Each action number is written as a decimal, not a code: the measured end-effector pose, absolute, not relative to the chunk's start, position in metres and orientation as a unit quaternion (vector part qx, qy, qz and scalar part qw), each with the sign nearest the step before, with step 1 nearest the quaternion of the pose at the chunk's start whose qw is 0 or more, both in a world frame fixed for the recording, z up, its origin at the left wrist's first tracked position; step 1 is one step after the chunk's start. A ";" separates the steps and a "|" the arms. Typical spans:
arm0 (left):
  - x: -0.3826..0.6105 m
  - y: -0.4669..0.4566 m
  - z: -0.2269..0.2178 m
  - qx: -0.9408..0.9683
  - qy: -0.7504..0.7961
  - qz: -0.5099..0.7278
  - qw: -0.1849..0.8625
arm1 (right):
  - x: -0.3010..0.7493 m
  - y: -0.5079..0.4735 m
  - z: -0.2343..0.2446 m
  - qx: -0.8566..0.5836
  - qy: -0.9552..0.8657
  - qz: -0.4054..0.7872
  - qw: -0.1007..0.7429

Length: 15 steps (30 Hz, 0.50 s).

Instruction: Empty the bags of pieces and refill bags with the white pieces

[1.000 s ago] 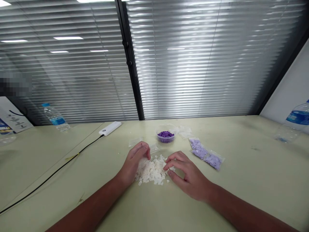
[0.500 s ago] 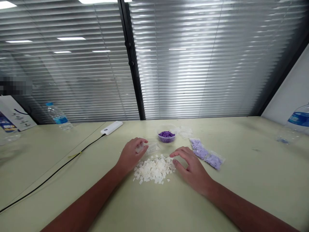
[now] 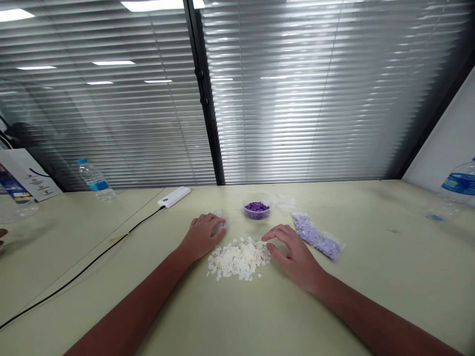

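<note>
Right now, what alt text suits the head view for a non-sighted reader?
Two hands rest on a pale table beside a pile of white chips: the left hand on a small clear bag, the right hand at the pile's edge. Behind sit a tub of purple pieces and lilac-filled bags.

Surface: pale green table [image 3: 371, 296]
Centre: heap of white flakes [image 3: 237, 259]
12 o'clock from heap: plastic tub of purple pieces [image 3: 257, 209]
2 o'clock: bags of lilac pieces [image 3: 315, 237]
11 o'clock: white power bank [image 3: 174, 197], black cable [image 3: 85, 269]

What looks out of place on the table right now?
A heap of white pieces lies loose on the tabletop, odd beside the purple pieces in a plastic tub and the lilac pieces in clear bags.
</note>
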<state>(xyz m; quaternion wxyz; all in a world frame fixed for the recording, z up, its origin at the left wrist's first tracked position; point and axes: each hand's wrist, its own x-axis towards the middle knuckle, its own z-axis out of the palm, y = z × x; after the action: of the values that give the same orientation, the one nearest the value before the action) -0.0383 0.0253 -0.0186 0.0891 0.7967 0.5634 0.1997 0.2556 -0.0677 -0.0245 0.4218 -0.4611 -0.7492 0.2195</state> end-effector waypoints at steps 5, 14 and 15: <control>-0.042 0.027 -0.021 0.773 0.596 0.211 0.060 | 0.259 -0.063 -0.027 -0.480 -0.739 0.223 0.418; -0.034 0.019 -0.006 0.754 0.595 0.265 0.081 | 0.261 -0.058 -0.032 -0.486 -0.741 0.223 0.408; -0.031 0.014 -0.002 0.766 0.569 0.280 0.099 | 0.261 -0.058 -0.032 -0.488 -0.740 0.224 0.405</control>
<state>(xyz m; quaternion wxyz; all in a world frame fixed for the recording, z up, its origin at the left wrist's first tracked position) -0.0308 0.0143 -0.0018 0.0990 0.7664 0.5694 0.2803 0.2607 -0.0582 -0.0323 0.4050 -0.4875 -0.7403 0.2243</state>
